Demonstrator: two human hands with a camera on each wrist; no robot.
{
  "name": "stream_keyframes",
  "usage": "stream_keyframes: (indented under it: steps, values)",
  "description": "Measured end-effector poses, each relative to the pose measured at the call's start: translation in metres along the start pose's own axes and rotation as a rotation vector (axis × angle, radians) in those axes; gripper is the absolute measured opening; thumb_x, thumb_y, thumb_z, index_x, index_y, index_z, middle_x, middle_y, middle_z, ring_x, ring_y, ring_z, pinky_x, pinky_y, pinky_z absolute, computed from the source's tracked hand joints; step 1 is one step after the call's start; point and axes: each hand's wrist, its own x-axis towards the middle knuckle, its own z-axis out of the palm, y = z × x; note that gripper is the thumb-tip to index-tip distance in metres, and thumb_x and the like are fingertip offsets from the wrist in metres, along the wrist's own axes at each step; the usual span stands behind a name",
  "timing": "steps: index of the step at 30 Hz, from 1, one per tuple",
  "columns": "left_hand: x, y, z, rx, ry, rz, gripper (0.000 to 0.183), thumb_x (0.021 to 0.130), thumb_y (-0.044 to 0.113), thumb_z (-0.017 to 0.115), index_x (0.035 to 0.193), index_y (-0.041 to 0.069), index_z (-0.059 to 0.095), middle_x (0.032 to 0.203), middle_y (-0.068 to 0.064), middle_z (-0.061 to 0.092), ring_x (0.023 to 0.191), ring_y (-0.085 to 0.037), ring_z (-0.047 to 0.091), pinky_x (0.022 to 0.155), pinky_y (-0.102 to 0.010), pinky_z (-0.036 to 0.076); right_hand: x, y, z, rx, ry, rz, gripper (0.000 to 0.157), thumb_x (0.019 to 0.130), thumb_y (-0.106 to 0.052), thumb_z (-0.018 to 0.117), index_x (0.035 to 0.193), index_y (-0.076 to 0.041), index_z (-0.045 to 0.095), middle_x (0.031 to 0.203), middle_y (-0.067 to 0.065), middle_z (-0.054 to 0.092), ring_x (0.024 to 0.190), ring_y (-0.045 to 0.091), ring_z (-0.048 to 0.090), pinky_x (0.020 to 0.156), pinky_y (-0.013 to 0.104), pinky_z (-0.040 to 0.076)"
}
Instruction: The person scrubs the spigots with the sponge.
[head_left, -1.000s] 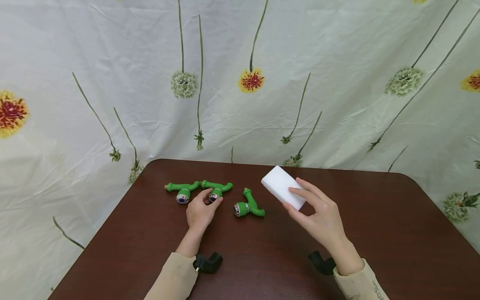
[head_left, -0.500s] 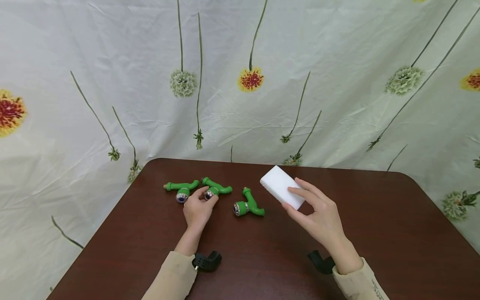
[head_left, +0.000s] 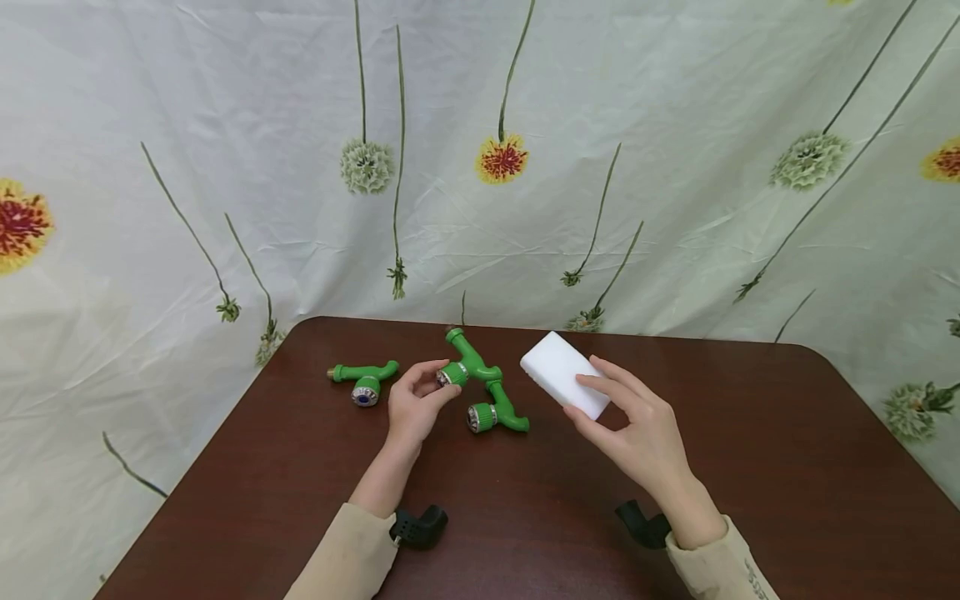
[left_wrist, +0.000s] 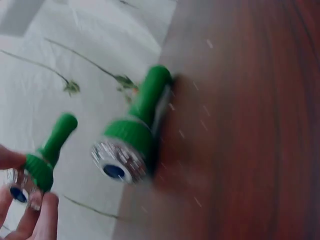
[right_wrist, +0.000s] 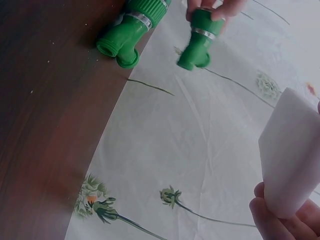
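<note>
My left hand [head_left: 414, 407] pinches a green faucet [head_left: 474, 360] by its ribbed knob, and in the right wrist view that faucet hangs raised above the table. A second green faucet [head_left: 504, 408] lies on the table just right of the held one, which overlaps it in the head view. Further left rests a third green faucet [head_left: 365, 380], its silver-rimmed knob with a blue centre facing me. On the right side, my right hand [head_left: 637, 417] holds a white rectangular sponge block [head_left: 564, 373] between thumb and fingers, tilted over the table.
The dark brown table [head_left: 495, 517] has rounded far corners. Behind its far edge hangs a pale cloth [head_left: 675, 208] printed with flowers. Black wrist straps [head_left: 420, 527] show at both sleeves.
My left hand has lifted the middle faucet from the table and carried it right, toward the faucet beside the sponge block. The right hand and the sponge block stay almost still.
</note>
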Motion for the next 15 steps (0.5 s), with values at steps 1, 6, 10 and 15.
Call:
stream_keyframes:
  steps: [1,6,10,15]
  values:
    - [-0.002,0.003,0.002,-0.031,-0.037,0.0,0.038,0.076,-0.003,0.072,0.113,0.004,0.066,0.103,-0.011,0.063,0.085,-0.013,0.063,0.068,-0.022,0.051,0.0,0.0,0.0,0.002,-0.002,0.0,0.039,0.066,-0.012,0.084,0.102,-0.013,0.072,0.12,0.006,0.062,0.1,0.021,0.063,0.072,0.016,0.049]
    - [-0.013,0.02,0.015,-0.07,-0.181,0.023,0.037,0.076,-0.002,0.074,0.112,0.003,0.065,0.108,-0.009,0.063,0.09,-0.018,0.063,0.07,-0.025,0.052,-0.001,-0.001,0.001,0.008,-0.014,0.002,0.039,0.066,-0.013,0.084,0.103,-0.013,0.072,0.121,0.005,0.062,0.101,0.02,0.063,0.072,0.017,0.05]
    - [-0.023,0.03,0.024,-0.097,-0.273,0.044,0.037,0.076,-0.003,0.074,0.111,0.004,0.066,0.107,-0.009,0.064,0.09,-0.022,0.063,0.068,-0.026,0.052,-0.002,-0.002,0.002,0.014,-0.023,0.009,0.042,0.066,-0.013,0.084,0.106,-0.014,0.071,0.122,0.004,0.061,0.102,0.02,0.063,0.071,0.018,0.05]
    - [-0.033,0.042,0.031,-0.147,-0.362,0.066,0.038,0.076,-0.004,0.073,0.112,0.004,0.065,0.108,-0.009,0.062,0.091,-0.024,0.064,0.069,-0.028,0.053,-0.004,-0.002,0.005,0.017,-0.058,0.023,0.051,0.068,-0.015,0.083,0.117,-0.017,0.067,0.127,0.002,0.058,0.107,0.019,0.06,0.072,0.023,0.051]
